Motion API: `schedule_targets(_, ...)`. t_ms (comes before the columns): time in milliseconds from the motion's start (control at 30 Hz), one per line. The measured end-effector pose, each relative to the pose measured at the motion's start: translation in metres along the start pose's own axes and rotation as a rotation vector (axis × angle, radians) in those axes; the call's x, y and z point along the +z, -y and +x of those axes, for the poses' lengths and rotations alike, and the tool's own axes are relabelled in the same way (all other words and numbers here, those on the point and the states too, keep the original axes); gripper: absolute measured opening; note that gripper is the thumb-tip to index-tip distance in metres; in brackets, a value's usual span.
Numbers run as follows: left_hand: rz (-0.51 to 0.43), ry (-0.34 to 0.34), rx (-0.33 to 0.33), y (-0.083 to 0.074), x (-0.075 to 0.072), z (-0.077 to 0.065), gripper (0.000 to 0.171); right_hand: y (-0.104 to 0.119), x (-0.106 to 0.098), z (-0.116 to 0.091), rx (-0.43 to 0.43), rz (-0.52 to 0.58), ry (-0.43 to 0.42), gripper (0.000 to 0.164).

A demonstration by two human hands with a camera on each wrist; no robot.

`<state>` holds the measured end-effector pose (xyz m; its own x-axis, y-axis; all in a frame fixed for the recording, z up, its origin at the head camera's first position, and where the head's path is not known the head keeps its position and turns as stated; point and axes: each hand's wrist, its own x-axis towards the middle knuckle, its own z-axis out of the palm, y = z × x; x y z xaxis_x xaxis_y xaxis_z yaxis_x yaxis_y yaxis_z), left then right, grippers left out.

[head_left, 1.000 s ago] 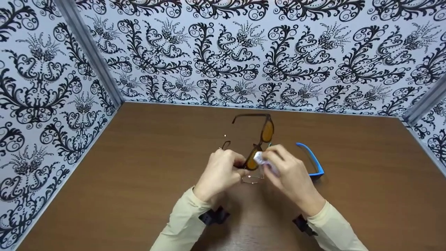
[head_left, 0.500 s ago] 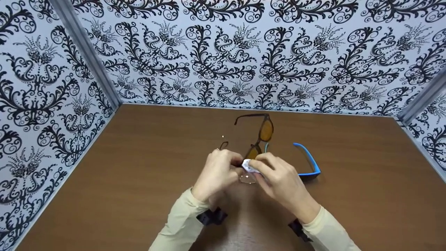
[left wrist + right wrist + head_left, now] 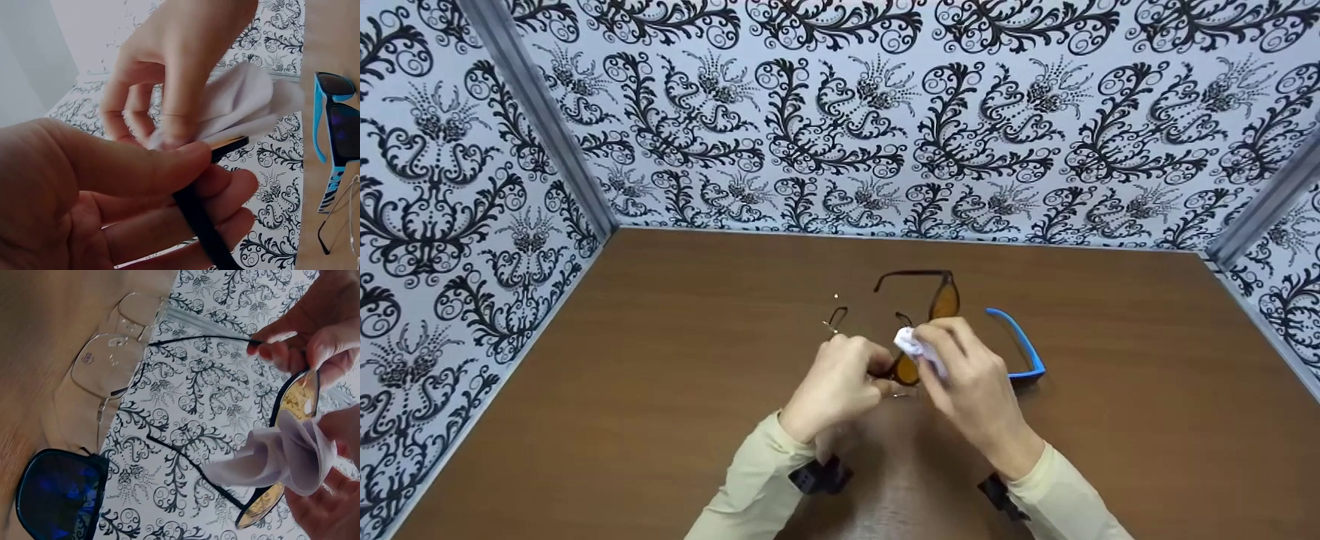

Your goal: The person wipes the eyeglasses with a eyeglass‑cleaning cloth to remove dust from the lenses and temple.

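Observation:
My left hand [image 3: 836,386] pinches one end of a pair of dark-framed sunglasses [image 3: 946,301] with amber lenses, held up over the table. In the left wrist view the thumb lies over the dark frame [image 3: 230,147] and the fingers curl beneath. My right hand [image 3: 976,390] grips a folded white cleaning cloth [image 3: 281,455] between thumb and fingers. The cloth lies across the middle of the sunglasses in the right wrist view, covering the bridge and part of the lenses. Both temples of the sunglasses stand unfolded.
Blue-and-black sunglasses [image 3: 1027,352] lie on the brown table [image 3: 697,337] beyond my right hand. Thin wire-framed glasses [image 3: 104,363] rest close by, partly behind my hands in the head view. Patterned wall panels [image 3: 840,135] enclose the back and sides.
The cloth has moved leftward to my left fingers, then back to the right over the lens. The amber sunglasses have tilted and dropped slightly toward me, still in my left hand.

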<state>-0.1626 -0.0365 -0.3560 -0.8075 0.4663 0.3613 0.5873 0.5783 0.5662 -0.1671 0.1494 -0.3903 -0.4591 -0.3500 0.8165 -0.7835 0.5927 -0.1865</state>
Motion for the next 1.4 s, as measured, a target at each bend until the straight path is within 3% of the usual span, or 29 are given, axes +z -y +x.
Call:
schedule_targets(133, 0.009, -0.056, -0.027, 0.003, -0.001, 0.0, 0.01, 0.002, 0.0, -0.002, -0.096, 0.043, 0.084, 0.036)
schedule_targets(233, 0.02, -0.081, -0.039, 0.005, -0.003, -0.001, 0.008, -0.001, 0.0, -0.004, -0.112, 0.036, 0.111, 0.033)
schedule_targets(500, 0.029, -0.04, -0.045, 0.0, 0.0, -0.003, 0.006, -0.008, -0.005, -0.005, 0.088, -0.06, 0.028, 0.029)
schedule_targets(567, 0.037, -0.028, -0.036, -0.003, 0.002, -0.003, 0.008, -0.006, -0.005, -0.005, 0.097, -0.047, 0.011, 0.032)
schedule_targets(700, 0.042, -0.037, -0.014, -0.004, 0.005, -0.003, 0.01, -0.001, -0.003, -0.003, 0.031, -0.006, 0.008, 0.029)
schedule_targets(900, 0.04, -0.082, -0.041, 0.003, 0.0, -0.001, 0.016, 0.001, 0.001, -0.002, -0.127, 0.005, 0.098, 0.026)
schedule_targets(967, 0.037, -0.081, -0.058, 0.005, -0.003, -0.002, 0.016, -0.002, 0.001, -0.003, -0.118, -0.016, 0.118, 0.028)
schedule_targets(1067, 0.019, -0.064, -0.074, 0.006, -0.005, -0.003, 0.01, -0.006, 0.0, -0.003, -0.035, -0.072, 0.106, 0.029)
schedule_targets(1233, 0.051, -0.026, -0.037, 0.004, -0.001, -0.004, 0.011, -0.008, -0.003, -0.002, 0.099, -0.101, 0.051, 0.027)
schedule_targets(1400, 0.065, -0.036, -0.02, 0.003, 0.005, -0.003, 0.012, -0.001, 0.0, 0.001, 0.017, -0.009, 0.031, 0.029)
